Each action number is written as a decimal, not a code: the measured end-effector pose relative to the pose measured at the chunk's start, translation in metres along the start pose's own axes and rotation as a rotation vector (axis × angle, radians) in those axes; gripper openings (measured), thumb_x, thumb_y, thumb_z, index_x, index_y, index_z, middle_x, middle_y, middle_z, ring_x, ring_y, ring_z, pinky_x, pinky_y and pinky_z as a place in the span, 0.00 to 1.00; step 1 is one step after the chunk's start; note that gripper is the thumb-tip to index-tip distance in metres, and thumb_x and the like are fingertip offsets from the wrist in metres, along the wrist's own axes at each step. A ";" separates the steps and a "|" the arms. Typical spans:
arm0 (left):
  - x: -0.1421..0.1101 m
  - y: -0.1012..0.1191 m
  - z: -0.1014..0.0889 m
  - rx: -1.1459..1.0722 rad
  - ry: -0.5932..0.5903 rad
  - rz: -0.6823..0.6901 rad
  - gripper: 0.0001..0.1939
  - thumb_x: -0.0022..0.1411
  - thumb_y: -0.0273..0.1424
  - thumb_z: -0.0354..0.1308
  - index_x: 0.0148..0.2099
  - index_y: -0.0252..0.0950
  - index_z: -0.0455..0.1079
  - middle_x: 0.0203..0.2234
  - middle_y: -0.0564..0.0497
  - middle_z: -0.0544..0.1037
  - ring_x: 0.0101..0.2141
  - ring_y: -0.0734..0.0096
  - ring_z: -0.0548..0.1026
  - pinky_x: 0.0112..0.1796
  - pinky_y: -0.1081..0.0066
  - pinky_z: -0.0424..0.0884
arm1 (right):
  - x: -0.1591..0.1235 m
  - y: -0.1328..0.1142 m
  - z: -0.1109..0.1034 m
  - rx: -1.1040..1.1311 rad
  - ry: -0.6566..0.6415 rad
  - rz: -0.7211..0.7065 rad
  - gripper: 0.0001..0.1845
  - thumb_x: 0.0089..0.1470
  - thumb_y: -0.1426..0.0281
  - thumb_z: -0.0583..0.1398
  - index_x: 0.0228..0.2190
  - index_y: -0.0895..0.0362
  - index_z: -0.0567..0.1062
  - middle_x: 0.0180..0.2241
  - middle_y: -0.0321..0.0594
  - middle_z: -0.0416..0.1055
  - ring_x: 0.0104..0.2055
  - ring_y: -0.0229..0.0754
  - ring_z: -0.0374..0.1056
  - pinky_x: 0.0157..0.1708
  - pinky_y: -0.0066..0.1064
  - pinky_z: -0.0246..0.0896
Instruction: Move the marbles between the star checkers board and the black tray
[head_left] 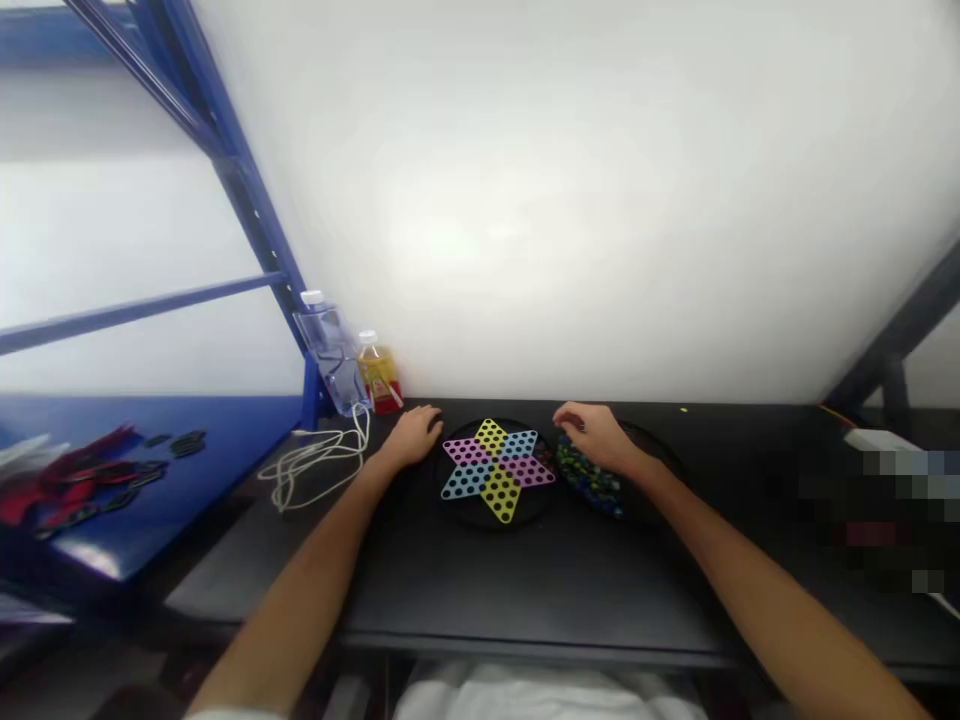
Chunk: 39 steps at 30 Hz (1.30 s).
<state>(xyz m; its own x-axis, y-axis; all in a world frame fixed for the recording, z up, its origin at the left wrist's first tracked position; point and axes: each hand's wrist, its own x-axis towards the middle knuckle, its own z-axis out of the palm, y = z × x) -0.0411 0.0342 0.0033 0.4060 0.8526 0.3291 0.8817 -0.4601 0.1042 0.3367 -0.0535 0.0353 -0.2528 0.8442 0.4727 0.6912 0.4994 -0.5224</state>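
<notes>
A star-shaped Chinese checkers board point(493, 465) with pink, yellow and blue points and dark holes lies on a round black base. To its right, a dark round tray point(660, 452) holds a pile of small blue, green and yellow marbles point(589, 480). Above this pile is my right hand point(596, 437), its fingers curled in towards the thumb; anything between them is too small to make out. My left hand point(415, 436) rests on the table just left of the board, fingers loosely stretched out and holding nothing.
A clear bottle point(334, 360) and a bottle of yellow and red drink point(380, 375) stand at the back left by the wall. A white cable point(319, 460) lies coiled before them. Red and black pieces point(82, 475) cover part of the blue table point(187, 500) further left.
</notes>
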 end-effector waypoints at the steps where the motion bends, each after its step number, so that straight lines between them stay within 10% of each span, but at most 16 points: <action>1: 0.000 0.000 0.000 0.001 0.003 0.003 0.23 0.66 0.37 0.44 0.56 0.32 0.68 0.54 0.41 0.72 0.56 0.58 0.67 0.57 0.60 0.60 | -0.002 0.008 -0.007 -0.023 0.024 0.017 0.12 0.51 0.76 0.56 0.36 0.55 0.78 0.33 0.39 0.77 0.34 0.42 0.71 0.39 0.32 0.63; 7: 0.001 -0.001 0.000 0.007 -0.008 0.004 0.23 0.66 0.38 0.44 0.56 0.32 0.68 0.53 0.40 0.72 0.55 0.57 0.68 0.57 0.59 0.61 | -0.024 0.043 -0.031 -0.194 0.061 0.117 0.11 0.53 0.72 0.57 0.35 0.55 0.78 0.33 0.41 0.76 0.34 0.44 0.69 0.37 0.34 0.62; 18: 0.001 -0.004 0.000 0.005 -0.012 -0.003 0.23 0.66 0.38 0.44 0.57 0.32 0.68 0.54 0.41 0.72 0.56 0.58 0.67 0.58 0.60 0.60 | -0.030 -0.032 0.010 -0.223 -0.193 -0.228 0.17 0.62 0.67 0.52 0.50 0.49 0.74 0.51 0.45 0.68 0.54 0.49 0.59 0.54 0.45 0.56; 26: 0.002 -0.005 0.000 0.008 -0.006 -0.012 0.23 0.66 0.39 0.44 0.56 0.33 0.68 0.54 0.41 0.71 0.56 0.58 0.67 0.58 0.60 0.60 | -0.023 0.014 -0.017 -0.184 0.087 -0.050 0.16 0.59 0.73 0.52 0.44 0.56 0.76 0.44 0.46 0.74 0.49 0.48 0.65 0.52 0.42 0.59; 39: 0.002 -0.003 -0.003 0.002 0.000 -0.005 0.23 0.65 0.39 0.45 0.55 0.32 0.69 0.54 0.40 0.72 0.54 0.56 0.69 0.56 0.58 0.63 | -0.023 0.044 -0.002 -0.092 -0.088 -0.039 0.18 0.50 0.79 0.58 0.41 0.54 0.79 0.41 0.42 0.77 0.46 0.46 0.68 0.49 0.37 0.61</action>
<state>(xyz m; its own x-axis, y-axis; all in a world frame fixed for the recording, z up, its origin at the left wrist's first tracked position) -0.0435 0.0368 0.0067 0.4015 0.8550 0.3283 0.8843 -0.4553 0.1040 0.3747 -0.0510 0.0031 -0.3363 0.8401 0.4256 0.7377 0.5159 -0.4355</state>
